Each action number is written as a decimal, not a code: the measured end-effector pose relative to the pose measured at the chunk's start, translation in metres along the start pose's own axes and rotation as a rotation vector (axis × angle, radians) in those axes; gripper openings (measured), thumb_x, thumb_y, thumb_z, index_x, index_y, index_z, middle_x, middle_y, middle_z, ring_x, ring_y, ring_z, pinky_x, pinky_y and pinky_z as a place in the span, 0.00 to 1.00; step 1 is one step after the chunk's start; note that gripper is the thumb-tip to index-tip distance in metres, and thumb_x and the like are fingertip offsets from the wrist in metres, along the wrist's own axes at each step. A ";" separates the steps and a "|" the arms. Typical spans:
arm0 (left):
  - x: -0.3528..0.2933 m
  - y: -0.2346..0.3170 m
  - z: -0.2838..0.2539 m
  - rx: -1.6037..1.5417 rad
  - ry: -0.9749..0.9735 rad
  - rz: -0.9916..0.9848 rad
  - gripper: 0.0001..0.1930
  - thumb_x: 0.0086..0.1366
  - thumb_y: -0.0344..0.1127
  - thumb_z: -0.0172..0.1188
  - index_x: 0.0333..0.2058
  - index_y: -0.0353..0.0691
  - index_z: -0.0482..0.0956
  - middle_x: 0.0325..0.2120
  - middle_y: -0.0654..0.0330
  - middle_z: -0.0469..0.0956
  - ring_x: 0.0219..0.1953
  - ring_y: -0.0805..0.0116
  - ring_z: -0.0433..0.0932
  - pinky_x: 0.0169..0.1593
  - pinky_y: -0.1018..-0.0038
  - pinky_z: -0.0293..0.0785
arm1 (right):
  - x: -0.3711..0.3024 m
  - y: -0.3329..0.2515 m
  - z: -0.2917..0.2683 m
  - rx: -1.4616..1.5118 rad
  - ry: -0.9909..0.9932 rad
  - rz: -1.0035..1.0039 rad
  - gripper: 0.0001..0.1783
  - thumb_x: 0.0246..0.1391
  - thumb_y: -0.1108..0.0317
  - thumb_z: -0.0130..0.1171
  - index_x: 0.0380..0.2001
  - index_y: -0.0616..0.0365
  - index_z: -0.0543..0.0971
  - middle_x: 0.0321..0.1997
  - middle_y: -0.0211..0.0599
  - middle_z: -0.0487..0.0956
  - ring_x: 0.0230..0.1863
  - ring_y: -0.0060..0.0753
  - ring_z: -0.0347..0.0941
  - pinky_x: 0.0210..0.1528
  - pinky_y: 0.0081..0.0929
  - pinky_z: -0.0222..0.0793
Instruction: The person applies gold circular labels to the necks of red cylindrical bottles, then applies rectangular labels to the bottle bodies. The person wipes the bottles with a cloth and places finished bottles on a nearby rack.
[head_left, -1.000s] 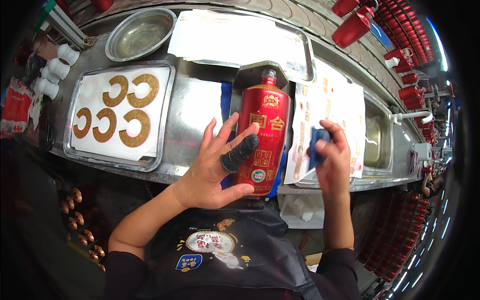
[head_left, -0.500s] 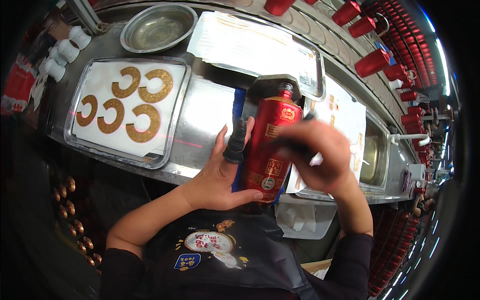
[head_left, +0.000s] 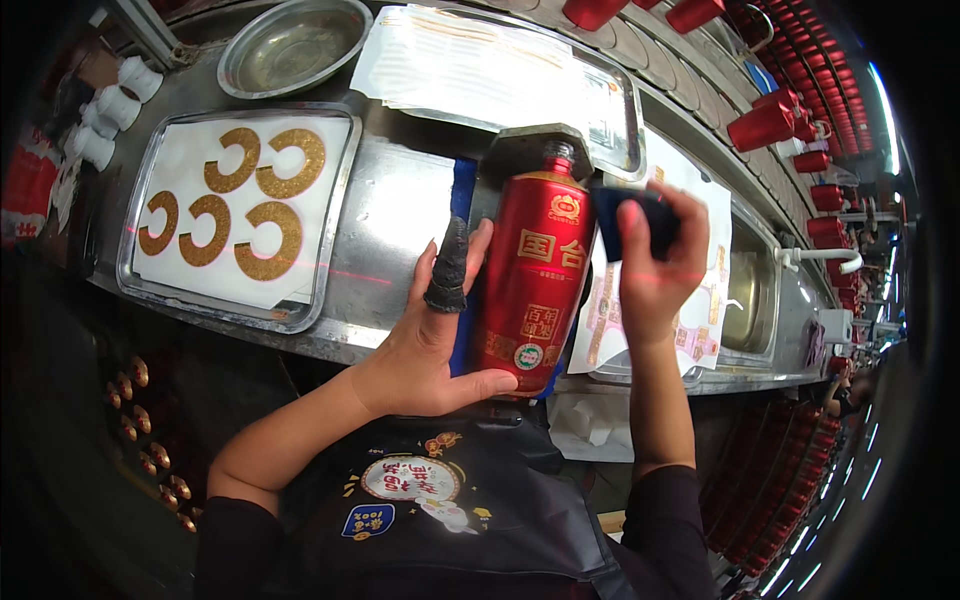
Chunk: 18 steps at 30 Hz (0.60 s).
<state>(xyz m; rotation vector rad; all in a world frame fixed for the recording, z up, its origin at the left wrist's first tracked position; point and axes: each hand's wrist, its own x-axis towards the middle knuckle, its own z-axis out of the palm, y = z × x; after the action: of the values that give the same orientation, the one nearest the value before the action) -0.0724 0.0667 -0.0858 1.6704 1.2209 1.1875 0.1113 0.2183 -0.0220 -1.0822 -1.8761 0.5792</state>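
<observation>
A red bottle (head_left: pixel 530 270) with gold and white decoration lies on its back, neck pointing away, on a blue-edged rest (head_left: pixel 462 190). Against its left side is my left hand (head_left: pixel 420 355), its thumb across the bottle's lower end, steadying it. One finger of that hand wears a black finger cover (head_left: pixel 451 270). Just right of the bottle's shoulder, my right hand (head_left: pixel 662 275) grips a dark, squarish flat pad (head_left: pixel 611 235) between thumb and fingers. Behind the bottle's neck stands a dark faceted block (head_left: pixel 520 142).
A metal tray (head_left: pixel 340 190) at left carries a white sheet with several gold C-shaped labels (head_left: pixel 270 240). Farther back are a metal bowl (head_left: pixel 228 72) and a tray of stacked sheets (head_left: pixel 450 65). Sticker sheets (head_left: pixel 712 300) and a sink tap (head_left: pixel 820 258) are at right.
My right hand has moved from over the bottle's front to its upper right, uncovering the gold decoration. My left hand stays on the bottle; the whole view has shifted slightly.
</observation>
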 end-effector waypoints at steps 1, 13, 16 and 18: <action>0.000 0.001 -0.001 -0.010 -0.010 -0.037 0.65 0.57 0.52 0.72 0.74 0.43 0.27 0.75 0.36 0.38 0.77 0.40 0.42 0.73 0.40 0.27 | -0.001 0.008 -0.003 0.062 0.021 0.083 0.12 0.58 0.77 0.67 0.44 0.63 0.78 0.35 0.40 0.80 0.36 0.24 0.78 0.42 0.21 0.75; -0.009 0.001 0.001 -0.013 0.028 -0.100 0.63 0.58 0.53 0.71 0.75 0.43 0.30 0.76 0.41 0.39 0.78 0.43 0.40 0.73 0.40 0.28 | 0.027 -0.016 0.004 -0.243 -0.173 -0.414 0.11 0.52 0.82 0.66 0.39 0.60 0.81 0.30 0.39 0.79 0.29 0.39 0.79 0.32 0.29 0.74; -0.017 0.001 -0.004 -0.171 0.099 -0.165 0.57 0.63 0.46 0.65 0.75 0.42 0.28 0.76 0.42 0.37 0.78 0.47 0.37 0.75 0.49 0.29 | 0.016 -0.029 0.003 -0.161 -0.385 -0.844 0.07 0.49 0.78 0.68 0.27 0.54 0.80 0.24 0.30 0.72 0.28 0.32 0.73 0.31 0.28 0.73; -0.023 0.002 -0.011 -0.229 0.108 -0.179 0.53 0.65 0.42 0.60 0.75 0.40 0.28 0.77 0.42 0.36 0.79 0.48 0.36 0.76 0.54 0.30 | -0.026 -0.039 -0.004 0.086 -0.554 -1.030 0.08 0.43 0.76 0.71 0.23 0.52 0.81 0.23 0.27 0.68 0.28 0.29 0.71 0.31 0.27 0.71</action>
<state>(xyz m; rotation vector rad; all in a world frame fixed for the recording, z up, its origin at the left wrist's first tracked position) -0.0850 0.0447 -0.0866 1.3169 1.2217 1.2664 0.1037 0.1757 -0.0034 0.2191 -2.5084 0.3371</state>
